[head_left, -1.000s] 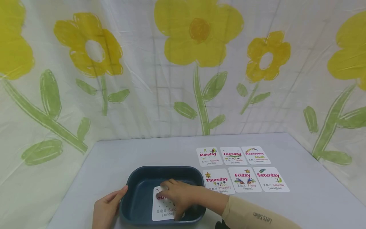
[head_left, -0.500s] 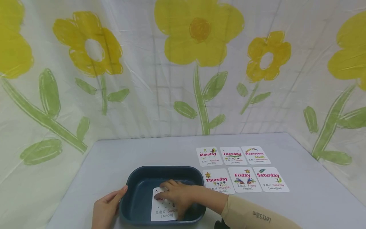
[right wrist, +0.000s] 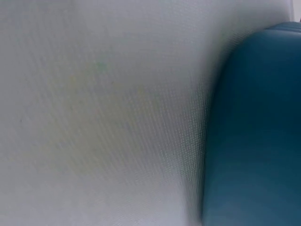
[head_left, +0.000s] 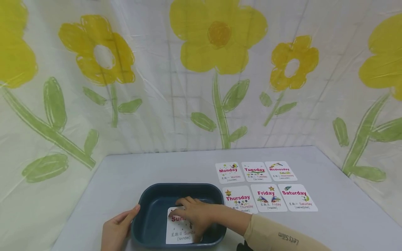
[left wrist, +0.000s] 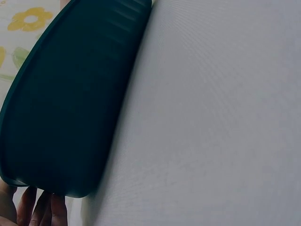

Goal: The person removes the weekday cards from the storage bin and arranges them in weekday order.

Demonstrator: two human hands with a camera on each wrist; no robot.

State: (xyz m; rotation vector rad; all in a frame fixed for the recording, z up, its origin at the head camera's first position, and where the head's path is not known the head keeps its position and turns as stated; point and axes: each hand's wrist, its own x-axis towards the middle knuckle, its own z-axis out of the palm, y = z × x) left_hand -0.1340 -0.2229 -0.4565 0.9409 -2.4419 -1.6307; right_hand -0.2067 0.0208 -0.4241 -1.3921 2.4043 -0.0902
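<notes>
A dark blue-green rectangular tub (head_left: 146, 223) rests on the table. My left hand (head_left: 116, 228) holds its left end, thumb at the rim and fingers against the outer wall, as the fingers (left wrist: 59, 209) in the left wrist view also show. Inside the tub, my right hand (head_left: 201, 216) reaches over a white Sunday card (head_left: 180, 233) and grips it with curled fingers. The hand covers the card's upper right part and part of its word. In the right wrist view only the tub's outer wall (right wrist: 256, 136) and the table appear, without the hand.
To the right of the tub lie two rows of white cards: Monday (head_left: 229, 172), Tuesday (head_left: 255, 172) and Wednesday (head_left: 280, 171) behind, Thursday (head_left: 239, 199), Friday (head_left: 268, 198) and Saturday (head_left: 298, 198) in front. A flower-print curtain (head_left: 150, 104) hangs behind the table (head_left: 339, 212).
Within the tub the Sunday card has shifted slightly left and toward me under my right hand. My left hand stays at the tub's end. The rows of cards have not moved.
</notes>
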